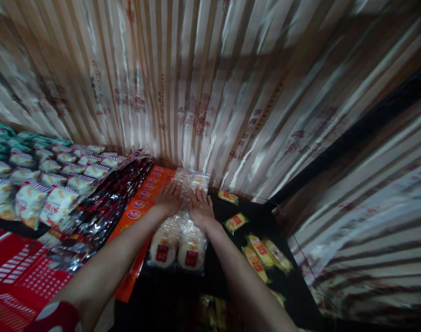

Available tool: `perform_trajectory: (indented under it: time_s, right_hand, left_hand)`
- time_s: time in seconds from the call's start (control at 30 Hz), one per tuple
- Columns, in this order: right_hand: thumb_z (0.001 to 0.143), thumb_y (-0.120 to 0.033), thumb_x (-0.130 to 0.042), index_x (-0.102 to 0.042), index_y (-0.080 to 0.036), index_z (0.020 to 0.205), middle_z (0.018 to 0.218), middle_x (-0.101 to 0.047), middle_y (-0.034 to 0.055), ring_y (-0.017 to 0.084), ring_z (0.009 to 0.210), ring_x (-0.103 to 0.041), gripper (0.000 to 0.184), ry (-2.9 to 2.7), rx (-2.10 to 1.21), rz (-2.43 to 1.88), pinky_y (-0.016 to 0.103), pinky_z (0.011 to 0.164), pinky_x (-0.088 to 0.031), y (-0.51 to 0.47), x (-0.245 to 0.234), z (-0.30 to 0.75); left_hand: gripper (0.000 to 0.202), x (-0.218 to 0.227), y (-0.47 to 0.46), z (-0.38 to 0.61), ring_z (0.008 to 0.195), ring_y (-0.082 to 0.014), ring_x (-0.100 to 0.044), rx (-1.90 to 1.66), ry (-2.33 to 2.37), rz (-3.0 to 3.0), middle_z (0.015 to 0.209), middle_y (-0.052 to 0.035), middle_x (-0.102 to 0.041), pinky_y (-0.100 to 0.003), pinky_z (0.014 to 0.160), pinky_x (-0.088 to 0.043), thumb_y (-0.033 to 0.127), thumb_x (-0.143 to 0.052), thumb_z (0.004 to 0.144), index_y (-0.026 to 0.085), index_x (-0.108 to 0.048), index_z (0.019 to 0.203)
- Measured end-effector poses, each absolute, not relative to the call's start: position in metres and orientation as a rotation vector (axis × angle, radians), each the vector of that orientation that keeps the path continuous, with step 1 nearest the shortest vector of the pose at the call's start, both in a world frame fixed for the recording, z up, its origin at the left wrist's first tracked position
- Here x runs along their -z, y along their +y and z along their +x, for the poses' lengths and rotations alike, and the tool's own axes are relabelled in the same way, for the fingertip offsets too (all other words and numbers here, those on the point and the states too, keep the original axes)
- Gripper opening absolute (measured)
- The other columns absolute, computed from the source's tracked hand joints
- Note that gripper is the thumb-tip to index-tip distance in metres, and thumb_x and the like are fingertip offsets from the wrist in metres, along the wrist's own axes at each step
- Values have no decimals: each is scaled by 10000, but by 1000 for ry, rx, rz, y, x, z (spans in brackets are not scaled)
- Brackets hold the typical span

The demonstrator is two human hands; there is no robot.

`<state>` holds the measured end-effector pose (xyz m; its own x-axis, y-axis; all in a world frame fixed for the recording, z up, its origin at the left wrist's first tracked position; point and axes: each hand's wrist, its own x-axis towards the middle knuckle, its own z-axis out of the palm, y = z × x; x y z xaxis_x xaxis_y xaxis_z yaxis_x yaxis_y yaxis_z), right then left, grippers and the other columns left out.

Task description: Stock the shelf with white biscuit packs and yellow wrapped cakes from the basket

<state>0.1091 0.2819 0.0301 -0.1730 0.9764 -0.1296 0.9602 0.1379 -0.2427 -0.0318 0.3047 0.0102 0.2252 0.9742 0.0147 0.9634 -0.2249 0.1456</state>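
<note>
Both my hands lie flat on two rows of round, pale packaged cakes in clear wrappers with red labels. My left hand [170, 199] rests over the left row [163, 244], fingers stretched away from me. On the right row [192, 246] my right hand [200, 207] presses with its fingers spread. The cakes overlap one another toward the wall, and my hands hide the middle of both rows. Beneath and left of them runs an orange printed sheet [141, 207] with round logos.
Several small yellow snack packets [261, 249] are scattered at right on the black shelf [227, 272]. Dark red shiny packets [117, 198] and white snack bags [58, 203] stand in rows at left. A red plastic basket [27, 276] is at lower left. Striped sheeting [203, 92] rises behind.
</note>
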Motion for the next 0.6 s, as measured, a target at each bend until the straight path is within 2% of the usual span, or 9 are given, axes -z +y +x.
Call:
perform_trajectory:
  time_s: [0.23, 0.43, 0.6]
  right_hand:
    - [922, -446, -97, -170, -251, 1424, 1515, -30, -1, 175, 1379, 56, 543, -2343, -311, -1875, 399, 1092, 23, 235, -44, 112]
    - [922, -431, -100, -193, -215, 1421, 1510, -87, 44, 175, 1380, 36, 552, -2361, -407, -1953, 409, 1088, 24, 225, -34, 104]
    - [928, -415, -128, -214, -216, 1416, 1510, -85, 44, 174, 1381, 10, 534, -2353, -395, -1958, 408, 1089, 12, 228, -25, 99]
  left_hand:
    - [516, -32, 252, -30, 1377, -222, -101, -270, 1891, 2507, 1472, -80, -242, -466, 1103, -124, 349, -206, 906, 142, -325, 1364]
    - [516, -20, 232, -29, 1375, -245, -106, -180, 1891, 2485, 1461, -97, -263, -501, 1097, -116, 351, -222, 906, 130, -338, 1358]
    - [517, -14, 232, -28, 1374, -237, -113, -153, 1868, 2455, 1462, -104, -255, -471, 1109, -113, 329, -251, 899, 116, -324, 1365]
